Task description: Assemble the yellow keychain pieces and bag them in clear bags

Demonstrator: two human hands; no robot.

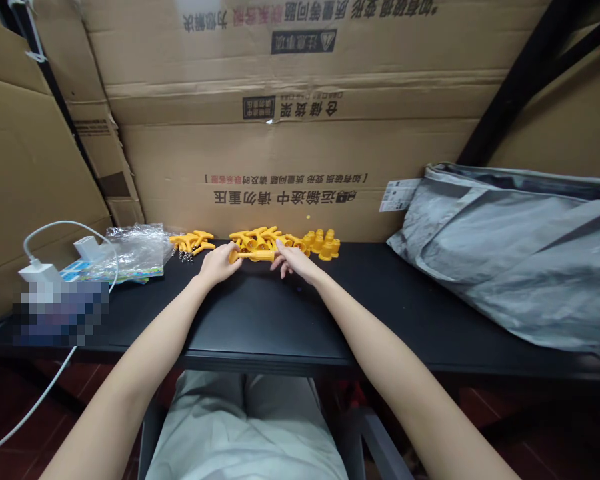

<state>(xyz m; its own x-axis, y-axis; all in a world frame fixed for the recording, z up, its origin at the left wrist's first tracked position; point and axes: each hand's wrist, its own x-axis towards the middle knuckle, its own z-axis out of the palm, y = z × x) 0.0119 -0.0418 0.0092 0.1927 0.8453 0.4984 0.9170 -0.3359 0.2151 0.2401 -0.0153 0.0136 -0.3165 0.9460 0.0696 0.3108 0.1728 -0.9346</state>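
Note:
Between my two hands lies a yellow plastic piece, slim on the left and thicker on the right, held level just above the black table. My left hand is closed on its left end. With thumb and index finger, my right hand grips the right end, the other fingers curled loosely. Right behind my hands is a pile of yellow Y-shaped plastic parts. To the left lie yellow handles with dark metal spiral tips. Yellow flanged caps stand grouped at the right.
Clear plastic bags lie at the left, beside a white charger with a cable and a blurred-out object. A large grey fabric bag takes up the right side. Printed cardboard walls the back of the black table.

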